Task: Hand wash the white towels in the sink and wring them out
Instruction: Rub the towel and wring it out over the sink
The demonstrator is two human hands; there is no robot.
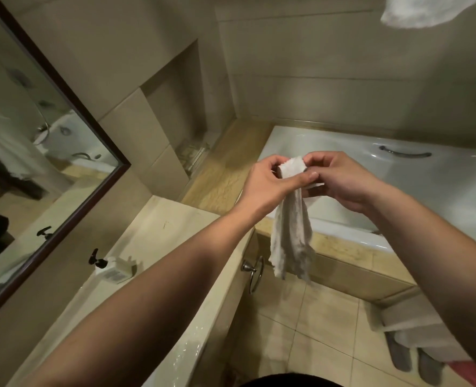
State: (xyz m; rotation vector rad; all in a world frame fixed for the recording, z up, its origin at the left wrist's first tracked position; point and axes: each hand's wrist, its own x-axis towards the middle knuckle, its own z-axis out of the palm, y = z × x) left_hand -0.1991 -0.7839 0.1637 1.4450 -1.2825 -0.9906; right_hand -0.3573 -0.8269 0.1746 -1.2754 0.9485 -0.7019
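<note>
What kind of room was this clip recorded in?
A bathroom, probably a hotel's: a white bathtub against tiled walls, a framed mirror over a stone counter, and a towel ring on the counter's end.

Head view: looks forward-down, close over hands [301,180], bathtub [343,152] beyond.

A small white towel [291,241] hangs limp and crumpled in mid-air. Its top end is bunched. A second white towel [426,9] shows at top right.

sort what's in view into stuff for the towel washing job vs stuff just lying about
Job: white towel pinched by left hand and right hand; second towel hanging top right.

Lying about: soap bottle, towel ring, bathtub, mirror, slippers.
</note>
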